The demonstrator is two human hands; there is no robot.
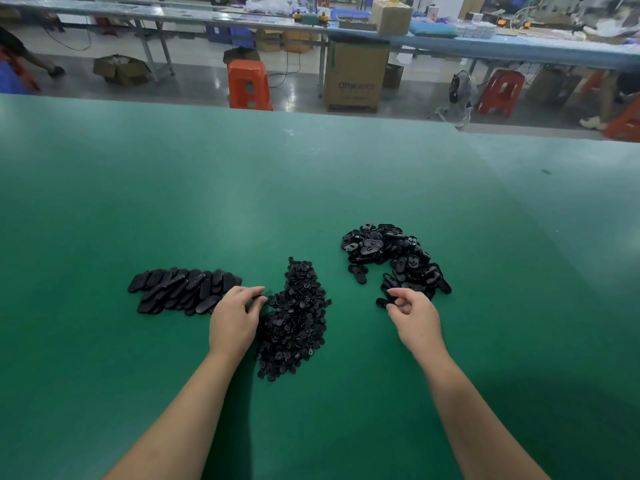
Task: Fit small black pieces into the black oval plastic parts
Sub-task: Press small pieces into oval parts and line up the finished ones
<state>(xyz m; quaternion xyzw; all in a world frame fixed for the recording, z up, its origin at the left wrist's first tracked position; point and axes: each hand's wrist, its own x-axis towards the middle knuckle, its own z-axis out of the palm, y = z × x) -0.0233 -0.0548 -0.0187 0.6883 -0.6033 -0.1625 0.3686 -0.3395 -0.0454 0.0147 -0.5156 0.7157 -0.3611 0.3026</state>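
A heap of small black pieces (298,313) lies in the middle of the green table (242,188). My left hand (235,317) sits at the heap's left edge, fingertips pinching a small piece. To the right lies a loose pile of black oval parts (391,254) with their hollow sides showing. My right hand (412,313) is at that pile's near edge, thumb and fingers pinching one oval part (382,302). Left of the heap, a row of oval parts (180,289) lies overlapped with smooth sides up.
The table's far edge runs across the upper view. Beyond it stand an orange stool (248,85), a cardboard box (356,77), red stools (500,93) and a long workbench (485,43) with boxes.
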